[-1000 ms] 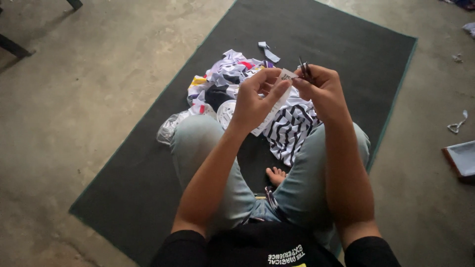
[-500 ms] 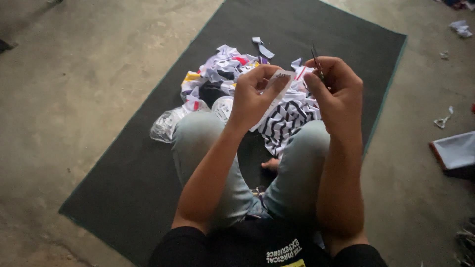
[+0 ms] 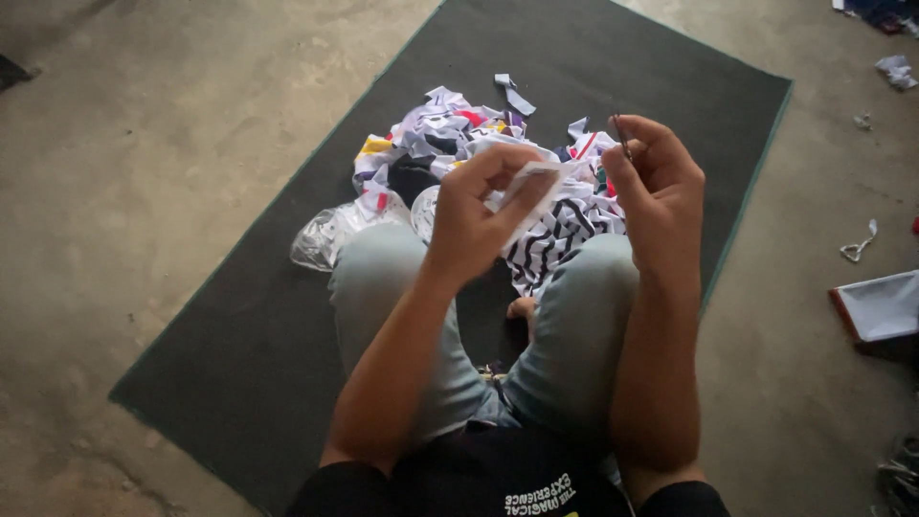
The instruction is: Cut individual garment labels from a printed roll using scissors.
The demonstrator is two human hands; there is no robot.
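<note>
L hand [image 3: 471, 225]: pinches white fabric scrap [image 3: 528, 184].
R hand [image 3: 657, 182]: fingers closed on thin dark tool [image 3: 621, 137] (kind unclear).
Clear plastic bag [image 3: 324, 235]: 9 o'clock of knees.
Box [image 3: 881, 308]: white, red-edged, 3 o'clock.
Floor: dark mat [image 3: 230, 335] on concrete [image 3: 144, 144].

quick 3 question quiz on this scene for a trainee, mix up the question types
1. True or false: the left hand holds a small white fabric piece.
2. What does the right hand pinch? A) a thin dark tool B) a cup C) a brush
3. Fill in: the fabric scrap pile lies on a dark ____.

Key: 1 true; 2 A; 3 mat
</note>
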